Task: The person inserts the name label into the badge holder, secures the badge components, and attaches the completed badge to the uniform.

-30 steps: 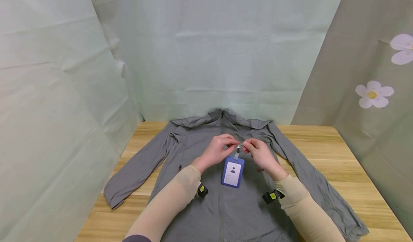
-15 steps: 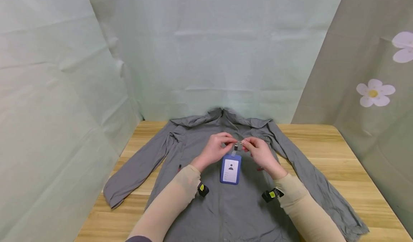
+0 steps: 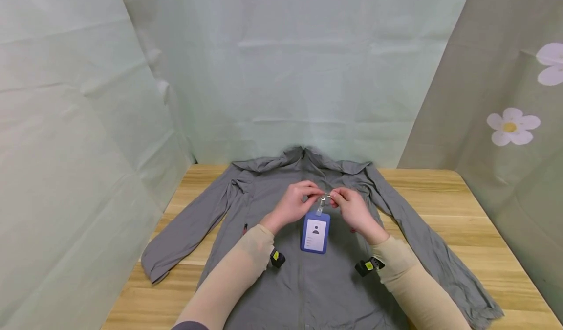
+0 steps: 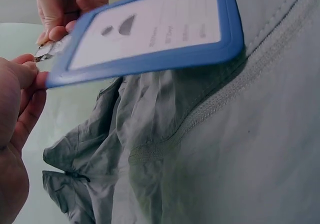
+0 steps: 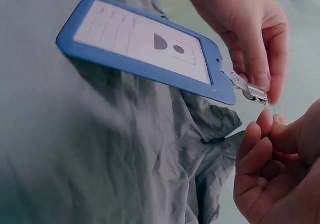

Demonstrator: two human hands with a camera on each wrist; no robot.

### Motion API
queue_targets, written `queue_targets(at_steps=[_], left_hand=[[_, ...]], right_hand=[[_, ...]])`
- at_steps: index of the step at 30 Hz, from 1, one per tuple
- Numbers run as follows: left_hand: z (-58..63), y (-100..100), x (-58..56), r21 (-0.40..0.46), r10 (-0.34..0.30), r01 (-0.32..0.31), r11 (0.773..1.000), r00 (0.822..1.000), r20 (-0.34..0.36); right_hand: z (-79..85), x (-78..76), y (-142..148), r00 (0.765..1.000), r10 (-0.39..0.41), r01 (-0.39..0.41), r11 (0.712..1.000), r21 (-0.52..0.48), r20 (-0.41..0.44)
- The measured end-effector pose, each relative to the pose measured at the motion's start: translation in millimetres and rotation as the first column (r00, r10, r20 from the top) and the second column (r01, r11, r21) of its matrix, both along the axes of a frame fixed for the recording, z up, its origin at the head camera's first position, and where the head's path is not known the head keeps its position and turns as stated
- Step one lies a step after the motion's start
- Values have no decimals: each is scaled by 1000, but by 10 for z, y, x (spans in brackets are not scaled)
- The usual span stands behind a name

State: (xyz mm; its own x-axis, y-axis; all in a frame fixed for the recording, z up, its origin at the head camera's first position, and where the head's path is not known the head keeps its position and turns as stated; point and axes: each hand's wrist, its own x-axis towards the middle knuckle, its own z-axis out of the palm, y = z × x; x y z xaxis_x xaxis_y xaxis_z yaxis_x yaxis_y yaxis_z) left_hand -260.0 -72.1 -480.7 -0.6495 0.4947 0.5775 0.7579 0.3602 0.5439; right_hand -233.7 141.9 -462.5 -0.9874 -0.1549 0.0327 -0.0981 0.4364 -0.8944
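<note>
A blue-framed ID badge (image 3: 314, 233) hangs from a clear strap on a metal badge clip (image 3: 323, 201), over the front of a grey zip jacket (image 3: 281, 271). My left hand (image 3: 293, 204) pinches the clip's left end between thumb and fingers. From the other side my right hand (image 3: 352, 208) pinches the clip's thin wire pin (image 5: 272, 110), its other fingers curled in. In the left wrist view the badge (image 4: 150, 32) tilts across the top, card side showing. The right wrist view has the clip (image 5: 255, 92) right at the left thumb, fingertips of both hands close together.
The jacket lies spread face up on a wooden table (image 3: 440, 198), collar at the far edge, both sleeves (image 3: 189, 242) stretched outward. Pale cloth walls (image 3: 299, 76) enclose the back and sides. White flowers (image 3: 510, 127) are printed on the right one.
The badge swings a little to the left, turns slightly and rises a touch. Both hands keep their pinch on the clip and its pin and barely move.
</note>
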Motion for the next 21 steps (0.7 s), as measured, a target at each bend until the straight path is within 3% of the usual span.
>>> queue_targets(at_steps=[8,21], left_hand=[[41,-29,-5,-38,-42,40,998,998,-48],[84,-20,6,-73,-55,51,996,997,-46]], right_hand=[[45,29,-36,1000,7,-7,1000,-11,13],[42,39,-58,999,6,-5,1000,-22,38]])
